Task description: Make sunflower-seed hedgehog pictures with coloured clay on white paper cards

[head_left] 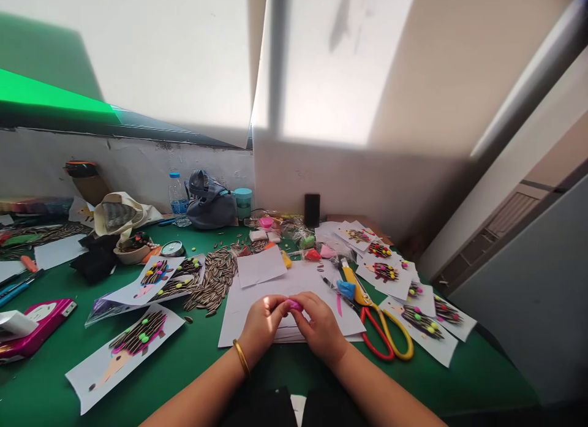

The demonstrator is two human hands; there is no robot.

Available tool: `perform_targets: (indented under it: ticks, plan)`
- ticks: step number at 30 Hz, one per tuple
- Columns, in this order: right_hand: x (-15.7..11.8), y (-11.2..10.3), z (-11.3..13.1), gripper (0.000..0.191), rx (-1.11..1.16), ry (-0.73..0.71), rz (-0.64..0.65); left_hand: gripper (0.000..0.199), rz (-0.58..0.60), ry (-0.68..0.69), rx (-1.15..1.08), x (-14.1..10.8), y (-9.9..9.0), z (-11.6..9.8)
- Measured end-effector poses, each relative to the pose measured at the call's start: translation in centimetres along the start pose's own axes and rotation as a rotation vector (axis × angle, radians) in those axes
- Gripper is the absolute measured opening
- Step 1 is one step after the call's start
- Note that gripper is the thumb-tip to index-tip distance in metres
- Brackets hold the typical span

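Observation:
My left hand and my right hand meet over a stack of white paper. Between their fingertips is a small lump of pink clay, pinched from both sides. A gold bangle circles my left wrist. Beyond the hands, a smaller white sheet lies on the stack. To the right of my right hand are a pen, a piece of blue clay and a thin pink strip. Scissors with red and yellow handles lie at the stack's right edge.
Sunflower seeds are heaped left of the paper. Hedgehog pictures covered with seeds lie at left and right. Bagged clay, a phone, a cup, a blue bag and a bottle stand near the wall.

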State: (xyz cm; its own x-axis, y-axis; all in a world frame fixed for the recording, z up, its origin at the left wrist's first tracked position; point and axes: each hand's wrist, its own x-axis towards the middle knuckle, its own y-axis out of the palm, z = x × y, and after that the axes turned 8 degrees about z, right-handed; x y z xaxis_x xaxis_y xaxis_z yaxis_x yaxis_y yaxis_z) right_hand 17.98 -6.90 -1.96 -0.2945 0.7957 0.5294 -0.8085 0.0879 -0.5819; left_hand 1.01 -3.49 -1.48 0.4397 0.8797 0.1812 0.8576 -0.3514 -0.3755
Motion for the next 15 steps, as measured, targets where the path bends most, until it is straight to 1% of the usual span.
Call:
perform_targets:
  ticks: [2,4,5,7,9,12,15]
  plan:
    - [-0.03,-0.22,0.03,0.021,0.001,0.03,-0.017,0.037,-0.023,0.061,0.002,-0.05,0.05,0.38]
    - [-0.05,-0.36,-0.03,0.021,0.015,0.065,-0.014,0.039,-0.004,0.149,0.027,-0.09,0.06,0.61]
    - [-0.05,-0.4,-0.06,0.021,0.025,0.074,-0.005,0.038,0.017,0.187,0.05,-0.1,0.05,0.64]
    - [-0.04,-0.36,-0.08,0.021,0.044,0.074,0.016,0.028,0.044,0.227,0.097,-0.12,0.04,0.57]
    - [-0.03,-0.24,-0.04,0.02,0.05,0.076,0.018,0.022,0.008,0.224,0.119,-0.16,0.1,0.43]
    - [-0.05,-0.08,0.03,0.017,0.054,0.098,0.011,0.02,-0.077,0.204,0.111,-0.21,0.26,0.42]
    - [-0.11,-0.02,-0.06,0.016,0.062,0.105,-0.008,0.024,-0.091,0.195,0.064,-0.17,0.34,0.76]
